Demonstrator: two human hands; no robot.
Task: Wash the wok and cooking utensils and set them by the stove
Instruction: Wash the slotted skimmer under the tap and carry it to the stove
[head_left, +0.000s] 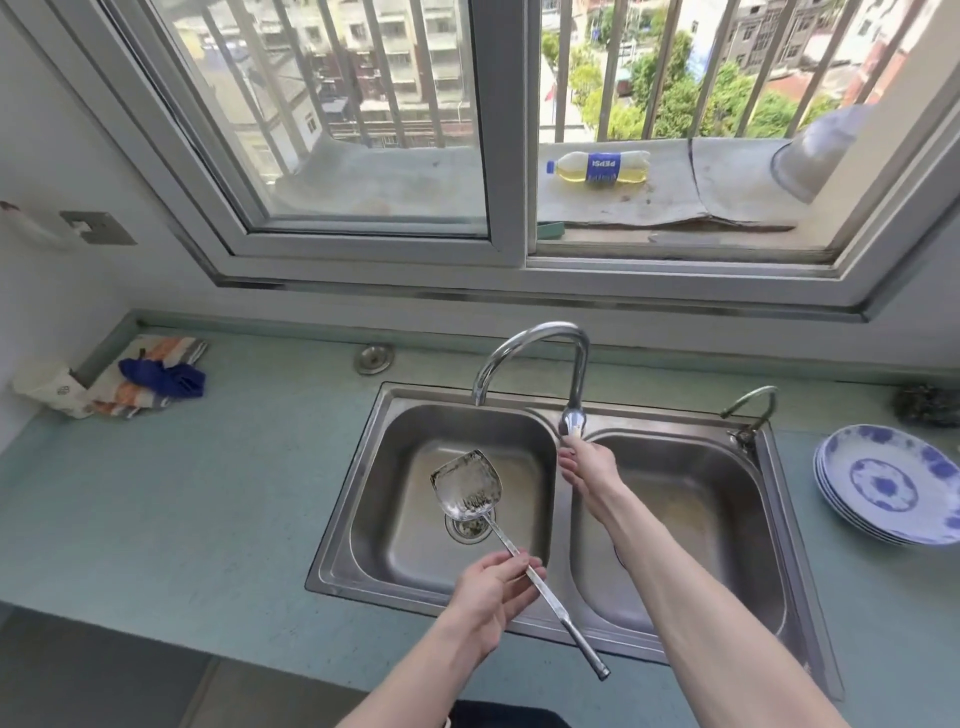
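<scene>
A steel spatula (470, 487) with a soiled blade hangs over the left basin of the double sink (343, 525). My left hand (491, 590) pinches its long handle near the middle, blade pointing away from me. My right hand (587, 467) reaches up to the spout head of the tall curved faucet (574, 415), fingers closed around its tip above the divider between the basins. No water is visibly running. Neither wok nor stove is in view.
Stacked blue-and-white plates (893, 483) sit on the counter right of the sink. A small second tap (750, 410) stands at the back right corner. Folded cloths with a blue rag (156, 379) lie at the far left. A bottle (597, 167) lies on the window ledge.
</scene>
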